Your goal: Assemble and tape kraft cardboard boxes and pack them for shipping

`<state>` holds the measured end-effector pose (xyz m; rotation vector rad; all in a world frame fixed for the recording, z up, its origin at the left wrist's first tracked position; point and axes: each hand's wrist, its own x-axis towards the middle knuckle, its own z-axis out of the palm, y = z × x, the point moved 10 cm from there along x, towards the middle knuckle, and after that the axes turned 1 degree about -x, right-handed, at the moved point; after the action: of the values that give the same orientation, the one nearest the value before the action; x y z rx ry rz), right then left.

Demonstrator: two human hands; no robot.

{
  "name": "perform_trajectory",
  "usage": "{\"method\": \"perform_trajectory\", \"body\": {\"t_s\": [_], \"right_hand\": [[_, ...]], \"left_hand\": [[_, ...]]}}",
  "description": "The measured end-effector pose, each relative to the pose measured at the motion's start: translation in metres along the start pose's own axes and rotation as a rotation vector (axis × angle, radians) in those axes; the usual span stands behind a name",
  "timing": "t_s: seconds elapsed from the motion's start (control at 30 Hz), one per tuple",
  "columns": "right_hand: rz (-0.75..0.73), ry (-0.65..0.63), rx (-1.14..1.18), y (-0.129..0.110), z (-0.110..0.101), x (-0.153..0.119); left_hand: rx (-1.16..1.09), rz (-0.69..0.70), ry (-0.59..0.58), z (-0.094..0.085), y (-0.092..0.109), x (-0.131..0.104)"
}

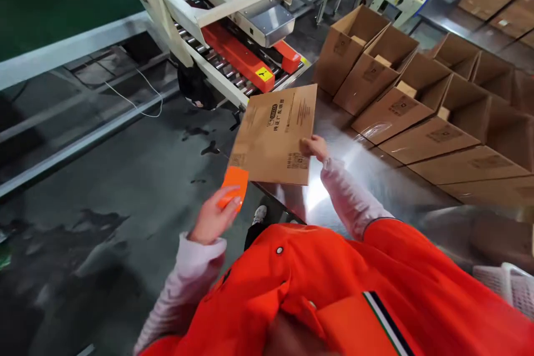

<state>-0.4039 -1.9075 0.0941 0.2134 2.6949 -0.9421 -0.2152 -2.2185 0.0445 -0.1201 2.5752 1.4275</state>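
A brown cardboard box (275,133) with dark printing lies before me at the edge of the metal table, its far end close to the roller machine. My right hand (315,148) is at the box's right edge, fingers curled against it. In my left hand (217,214) is a flat orange piece (236,186), pinched between thumb and fingers. That piece is at the box's near left corner; whether it touches the cardboard I cannot tell. The underside of the box is hidden.
Rows of open cardboard boxes (400,117) stand on the shiny metal table (334,200) to the right. Ahead is a machine with rollers and orange guards (242,58). A green conveyor belt (75,0) runs at far left. A white plastic basket (507,283) sits at lower right.
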Motion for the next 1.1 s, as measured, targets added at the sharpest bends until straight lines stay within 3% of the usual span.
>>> {"method": "perform_trajectory", "body": {"t_s": [0.07, 0.13, 0.23, 0.33, 0.4, 0.47, 0.57, 0.63, 0.67, 0.73, 0.83, 0.97, 1.1], "right_hand": [[-0.013, 0.083, 0.089, -0.011, -0.041, -0.036], [-0.082, 0.086, 0.152, -0.031, -0.064, -0.081], [-0.155, -0.018, 0.151, -0.060, -0.059, -0.138], [-0.150, -0.062, 0.217, -0.065, -0.041, -0.159], [-0.158, -0.076, 0.300, -0.058, -0.030, -0.154], [-0.186, -0.031, 0.359, -0.044, -0.030, -0.145], [-0.305, 0.320, 0.232, -0.026, -0.072, -0.149], [-0.487, 0.469, -0.028, -0.037, -0.095, -0.172], [-0.596, 0.442, -0.176, -0.049, -0.095, -0.185], [-0.749, 0.267, -0.422, -0.069, -0.079, -0.209], [-0.750, 0.150, -0.607, -0.089, -0.058, -0.238], [-0.779, 0.212, -0.604, -0.114, -0.038, -0.264], [-0.859, 0.051, -0.559, -0.122, -0.023, -0.263]], "left_hand": [[0.009, 0.140, 0.040, -0.018, 0.049, 0.037], [0.048, 0.269, 0.035, -0.023, 0.113, 0.077], [0.170, 0.433, -0.017, -0.007, 0.208, 0.125], [0.104, 0.471, -0.201, 0.028, 0.257, 0.153], [-0.028, 0.464, -0.328, 0.049, 0.265, 0.159], [-0.169, 0.442, -0.375, 0.059, 0.263, 0.159], [-0.238, 0.443, -0.360, 0.063, 0.263, 0.154], [-0.077, 0.476, -0.288, 0.062, 0.271, 0.149], [0.057, 0.486, -0.239, 0.062, 0.276, 0.147], [0.334, 0.507, -0.160, 0.063, 0.289, 0.143], [0.574, 0.574, -0.102, 0.067, 0.309, 0.131], [0.666, 0.644, -0.088, 0.062, 0.318, 0.109], [0.691, 0.698, -0.084, 0.041, 0.313, 0.096]]}}
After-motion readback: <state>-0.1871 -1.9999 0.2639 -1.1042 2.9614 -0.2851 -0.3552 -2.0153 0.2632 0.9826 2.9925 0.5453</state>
